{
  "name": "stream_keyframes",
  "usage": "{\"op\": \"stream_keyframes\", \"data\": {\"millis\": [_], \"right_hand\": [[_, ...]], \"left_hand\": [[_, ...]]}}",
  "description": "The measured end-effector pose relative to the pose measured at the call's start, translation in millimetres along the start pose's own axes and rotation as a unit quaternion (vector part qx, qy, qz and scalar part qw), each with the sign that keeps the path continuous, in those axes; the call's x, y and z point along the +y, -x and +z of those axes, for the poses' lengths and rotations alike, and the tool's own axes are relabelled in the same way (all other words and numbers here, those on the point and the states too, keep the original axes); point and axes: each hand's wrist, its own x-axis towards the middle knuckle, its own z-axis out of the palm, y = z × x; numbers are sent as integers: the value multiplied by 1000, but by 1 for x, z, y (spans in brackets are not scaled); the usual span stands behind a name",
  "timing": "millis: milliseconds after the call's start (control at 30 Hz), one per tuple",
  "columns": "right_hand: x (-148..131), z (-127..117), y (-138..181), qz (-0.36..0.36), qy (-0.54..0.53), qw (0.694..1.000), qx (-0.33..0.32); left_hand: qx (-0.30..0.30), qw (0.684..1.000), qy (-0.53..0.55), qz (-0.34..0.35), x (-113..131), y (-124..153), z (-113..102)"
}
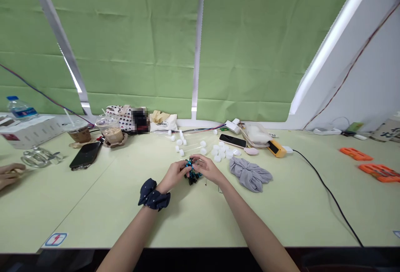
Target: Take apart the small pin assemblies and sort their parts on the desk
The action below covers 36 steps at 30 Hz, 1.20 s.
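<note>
Both my hands meet at the middle of the pale green table (281, 209). My left hand (175, 173) and my right hand (206, 168) pinch a small teal and black object (191, 173) between their fingers, just above the tabletop. It is too small to name. A dark blue dotted scrunchie (153, 196) sits on my left wrist. Just beyond my hands lie several white caps (222, 153) and clear tubes with white caps (187, 143).
A grey cloth scrunchie (250, 174) lies right of my hands, a black cable (328, 193) further right. Two phones (85, 155) (233, 140), iced drinks (110, 132), a water bottle (20, 109), orange tools (368, 164). Another person's hand (9, 173) rests at the far left.
</note>
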Motion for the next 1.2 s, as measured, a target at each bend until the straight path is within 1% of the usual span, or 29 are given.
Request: {"op": "stream_keyframes", "data": {"millis": [100, 133, 233, 267, 400, 467, 533, 567, 600, 700, 733, 767, 867, 900, 967, 1033, 1067, 1100, 1200], "right_hand": [[0, 1, 0, 43, 19, 998, 32], [-1, 1, 0, 39, 21, 999, 25], [-4, 0, 2, -12, 19, 1000, -20], [-5, 0, 2, -17, 23, 999, -20], [-5, 3, 2, 33, 69, 996, 35], [-3, 4, 2, 7, 79, 996, 35], [-3, 4, 1, -43, 66, 997, 11], [-2, 3, 1, -55, 58, 997, 3], [-2, 3, 1, -51, 53, 997, 2], [1, 4, 1, 17, 68, 997, 43], [2, 4, 1, 28, 75, 995, 54], [2, 4, 0, 23, 77, 995, 56], [2, 4, 0, -36, 53, 998, 20], [1, 4, 0, -43, 43, 998, 11], [0, 4, 0, -21, 42, 999, 17], [-1, 4, 1, 12, 55, 998, 40], [-1, 3, 1, 16, 59, 997, 45], [-2, 3, 1, 10, 60, 997, 40], [-5, 0, 2, -30, 43, 999, -13]], "left_hand": [[-10, 1000, -17, -1, 2, 2, -2], [-11, 1000, -21, -2, 3, 2, -2], [-7, 1000, -26, -11, 8, 3, -2], [-6, 1000, -27, -13, 9, 3, -2], [-9, 999, -36, -15, 10, 3, -2], [-6, 999, -35, -20, 9, 3, -2], [3, 999, -34, -24, 8, 3, -3], [6, 999, -36, -24, 8, 3, -3], [9, 999, -38, -23, 8, 3, -3], [7, 999, -46, -26, 9, 2, -3], [8, 998, -48, -27, 9, 3, -4], [10, 998, -50, -26, 10, 3, -4], [18, 998, -57, -13, 12, 3, -6], [20, 998, -61, -9, 12, 3, -6], [16, 997, -68, -9, 12, 3, -6], [9, 997, -75, -15, 12, 2, -5], [6, 997, -77, -16, 12, 2, -5], [3, 997, -78, -16, 12, 2, -5], [4, 997, -82, -13, 13, 2, -5]]}}
